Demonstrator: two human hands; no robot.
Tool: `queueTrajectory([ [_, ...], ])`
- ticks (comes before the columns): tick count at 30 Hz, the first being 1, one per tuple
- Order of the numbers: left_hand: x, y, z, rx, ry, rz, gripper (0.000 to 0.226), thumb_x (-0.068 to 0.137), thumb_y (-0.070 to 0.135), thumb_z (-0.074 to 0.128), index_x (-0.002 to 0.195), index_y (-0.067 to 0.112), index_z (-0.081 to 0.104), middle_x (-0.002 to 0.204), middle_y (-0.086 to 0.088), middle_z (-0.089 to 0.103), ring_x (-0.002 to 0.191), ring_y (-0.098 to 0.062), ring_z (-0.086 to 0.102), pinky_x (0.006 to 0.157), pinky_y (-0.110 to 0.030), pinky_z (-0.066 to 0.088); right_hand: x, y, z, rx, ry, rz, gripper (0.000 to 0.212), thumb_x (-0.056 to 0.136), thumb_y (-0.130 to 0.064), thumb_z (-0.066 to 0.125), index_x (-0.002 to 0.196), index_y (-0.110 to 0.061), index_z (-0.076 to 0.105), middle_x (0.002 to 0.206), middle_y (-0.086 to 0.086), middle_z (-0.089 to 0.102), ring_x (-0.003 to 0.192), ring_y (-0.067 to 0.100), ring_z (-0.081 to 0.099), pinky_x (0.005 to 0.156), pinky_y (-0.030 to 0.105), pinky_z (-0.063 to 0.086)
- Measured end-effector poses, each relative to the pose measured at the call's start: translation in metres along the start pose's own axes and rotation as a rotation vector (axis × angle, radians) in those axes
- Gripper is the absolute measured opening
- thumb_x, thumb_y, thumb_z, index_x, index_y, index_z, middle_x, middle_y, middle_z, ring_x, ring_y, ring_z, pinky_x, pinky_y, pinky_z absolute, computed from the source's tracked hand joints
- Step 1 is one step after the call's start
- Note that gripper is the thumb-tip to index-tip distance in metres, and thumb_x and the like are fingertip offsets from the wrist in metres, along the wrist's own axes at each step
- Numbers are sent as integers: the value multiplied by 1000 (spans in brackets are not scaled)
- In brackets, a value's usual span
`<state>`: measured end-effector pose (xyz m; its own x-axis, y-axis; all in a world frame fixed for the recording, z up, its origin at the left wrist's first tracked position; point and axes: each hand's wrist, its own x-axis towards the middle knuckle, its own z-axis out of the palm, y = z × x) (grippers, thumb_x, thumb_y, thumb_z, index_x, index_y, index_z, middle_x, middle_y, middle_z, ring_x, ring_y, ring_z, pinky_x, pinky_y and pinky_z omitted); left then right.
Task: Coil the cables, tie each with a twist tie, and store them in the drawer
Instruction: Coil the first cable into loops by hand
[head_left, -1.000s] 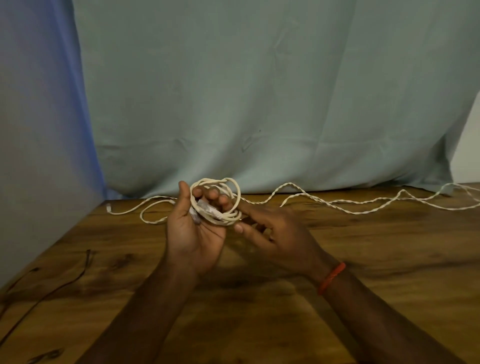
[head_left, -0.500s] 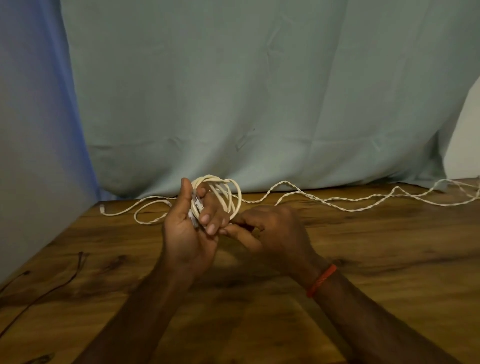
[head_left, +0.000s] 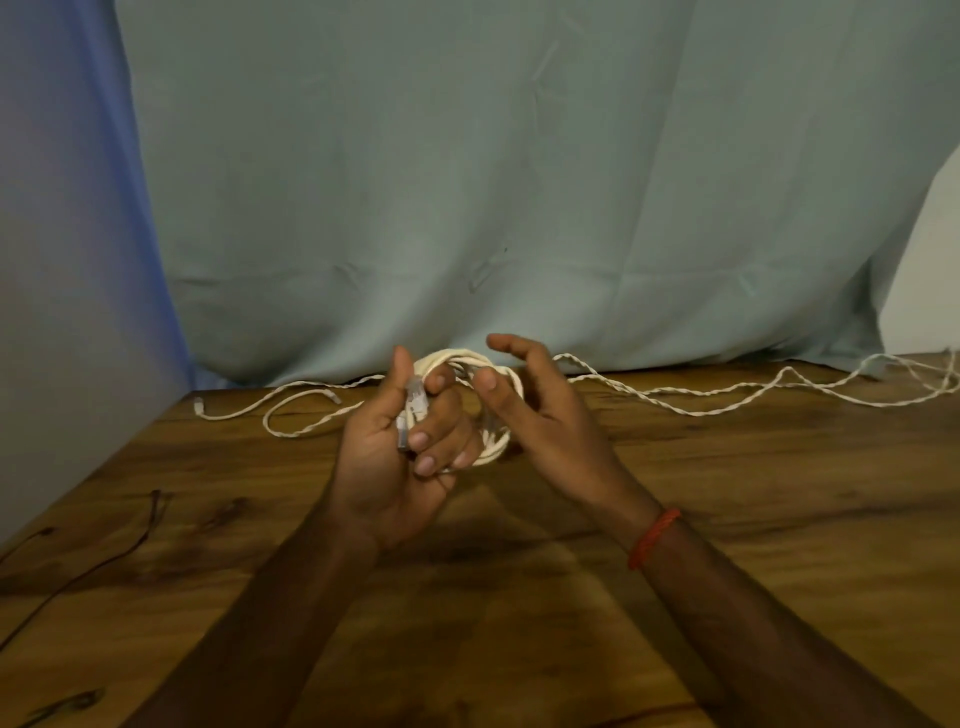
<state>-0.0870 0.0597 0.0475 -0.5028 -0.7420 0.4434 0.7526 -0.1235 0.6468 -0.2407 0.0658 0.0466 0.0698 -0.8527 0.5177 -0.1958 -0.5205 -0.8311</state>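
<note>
My left hand (head_left: 400, 457) grips a coil of white twisted cable (head_left: 496, 441) with its fingers curled through the loops; a clear plug sits against my thumb. My right hand (head_left: 535, 410) is raised beside the coil's right side, fingers relaxed and spread, the thumb near the loops, holding nothing that I can see. The uncoiled rest of the white cable (head_left: 727, 400) trails right along the table's back edge, and another length (head_left: 291, 410) loops to the left, ending in a small connector.
The wooden table (head_left: 727, 519) fills the lower view. A thin dark cable (head_left: 78, 571) lies along its left front edge. A pale green curtain (head_left: 519, 182) hangs behind the table. No drawer or twist tie is in view.
My right hand has let go near the coil's lower edge and risen to its right side with fingers opened. My left hand keeps its hold on the coil.
</note>
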Motion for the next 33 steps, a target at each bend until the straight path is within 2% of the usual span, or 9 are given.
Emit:
queueTrajectory([
  [1,1,-1,-1,5,-2,-12,48,99,51,32,78,14,54,42,7,41,31,-5,36,47,-25,31,-2,0,4,4,-43,-2,46,92,-48,63,132,-26,56,100,-6,72,82,11,72,60,34,58],
  [4,3,-6,1,40,38,-11,50,95,58,35,81,13,54,45,5,41,35,-8,37,52,-29,34,-6,2,12,2,50,-37,29,97,-42,60,114,-20,67,88,0,75,68,15,73,46,30,52],
  [9,7,-12,12,49,177,25,51,88,60,38,81,12,51,51,4,39,46,-8,39,55,-24,39,-3,11,18,5,146,22,27,98,-41,60,99,-16,69,77,0,72,58,10,66,48,27,47],
  [13,2,-12,15,328,239,68,35,85,42,60,85,7,58,58,-1,47,55,-12,47,57,-27,45,-7,8,27,196,151,133,24,102,-37,55,88,-21,67,59,-7,62,44,9,56,39,23,40],
  [15,1,-11,15,519,196,92,31,83,34,69,91,5,62,65,-6,55,62,-17,54,55,-31,49,-7,7,27,188,185,116,25,102,-37,54,90,-18,66,62,-8,63,50,8,59,40,25,42],
  [19,0,0,16,820,183,172,18,89,26,58,90,8,63,68,6,66,64,-8,64,59,-21,51,-6,3,25,137,233,89,29,102,-36,53,112,-12,66,89,5,73,66,8,69,45,22,50],
  [23,-3,1,8,670,138,85,39,93,35,58,78,-1,60,72,-21,57,63,-34,60,56,-38,54,-9,5,30,183,225,98,33,103,-37,49,111,-7,61,74,2,66,48,9,62,34,23,42],
  [29,1,-4,6,415,237,78,45,95,45,43,66,11,42,52,-2,38,44,-22,49,46,-34,47,-10,7,34,154,121,118,30,104,-37,49,110,-9,57,68,3,66,39,16,56,33,19,35],
  [33,1,-2,-10,674,288,112,58,88,66,51,58,17,47,54,-6,46,58,-28,52,69,-47,43,-1,1,16,65,-60,146,26,102,-35,55,117,-14,62,82,10,74,48,20,64,35,20,38],
])
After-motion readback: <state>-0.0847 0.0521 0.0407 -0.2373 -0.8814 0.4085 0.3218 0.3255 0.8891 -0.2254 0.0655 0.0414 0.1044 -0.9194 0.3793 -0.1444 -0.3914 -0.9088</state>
